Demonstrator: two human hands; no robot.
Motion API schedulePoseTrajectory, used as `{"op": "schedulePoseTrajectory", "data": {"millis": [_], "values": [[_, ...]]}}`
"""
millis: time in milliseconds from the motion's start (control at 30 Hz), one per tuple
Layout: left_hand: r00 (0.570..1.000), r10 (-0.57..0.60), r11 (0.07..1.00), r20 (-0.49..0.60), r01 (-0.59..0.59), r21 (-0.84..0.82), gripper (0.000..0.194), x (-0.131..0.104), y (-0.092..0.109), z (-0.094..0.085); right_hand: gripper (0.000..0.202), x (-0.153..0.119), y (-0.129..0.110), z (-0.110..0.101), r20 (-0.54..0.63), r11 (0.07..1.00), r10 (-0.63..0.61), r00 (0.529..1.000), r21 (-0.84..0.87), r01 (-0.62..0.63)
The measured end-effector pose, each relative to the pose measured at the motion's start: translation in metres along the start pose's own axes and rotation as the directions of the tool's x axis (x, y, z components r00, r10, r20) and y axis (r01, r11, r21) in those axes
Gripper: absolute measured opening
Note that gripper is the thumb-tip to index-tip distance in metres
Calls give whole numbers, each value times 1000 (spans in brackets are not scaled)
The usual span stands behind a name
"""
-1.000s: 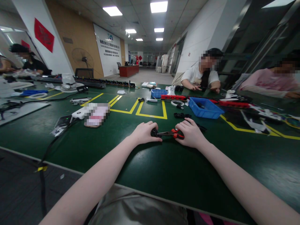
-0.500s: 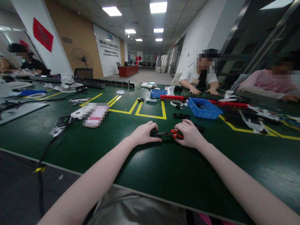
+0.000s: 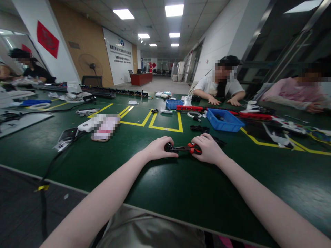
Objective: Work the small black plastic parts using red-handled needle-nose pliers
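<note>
My right hand is closed around the red and black handles of long-nose pliers, whose jaws point left. Between the thumb and fingers of my left hand sits a small black part; its exact kind is hard to make out. The plier tips reach this part and seem to touch it. Both hands are low over the green table, near its front edge. Just beyond my right hand lies a coiled black cable.
A blue bin stands right of centre, and a smaller blue bin lies farther back. To the left are a pink phone-like object and a black cable hanging over the edge. A person in white rests both hands on the far side.
My hands and the pliers stay in almost the same place. Across the table, the person in white has shifted slightly left.
</note>
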State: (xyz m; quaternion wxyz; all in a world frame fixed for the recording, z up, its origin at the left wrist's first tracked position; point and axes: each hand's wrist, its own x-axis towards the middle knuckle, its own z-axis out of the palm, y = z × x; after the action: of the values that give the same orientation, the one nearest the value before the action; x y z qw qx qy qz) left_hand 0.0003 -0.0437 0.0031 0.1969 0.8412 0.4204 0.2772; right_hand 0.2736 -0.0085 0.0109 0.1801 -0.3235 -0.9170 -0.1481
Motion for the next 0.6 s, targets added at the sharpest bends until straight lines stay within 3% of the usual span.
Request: {"op": "schedulePoseTrajectory", "data": {"millis": [600], "values": [[998,-25,998,60,21,55,47,-1,3,-1,29,-2,-1,0,0,997,34,999,67,-34]]}}
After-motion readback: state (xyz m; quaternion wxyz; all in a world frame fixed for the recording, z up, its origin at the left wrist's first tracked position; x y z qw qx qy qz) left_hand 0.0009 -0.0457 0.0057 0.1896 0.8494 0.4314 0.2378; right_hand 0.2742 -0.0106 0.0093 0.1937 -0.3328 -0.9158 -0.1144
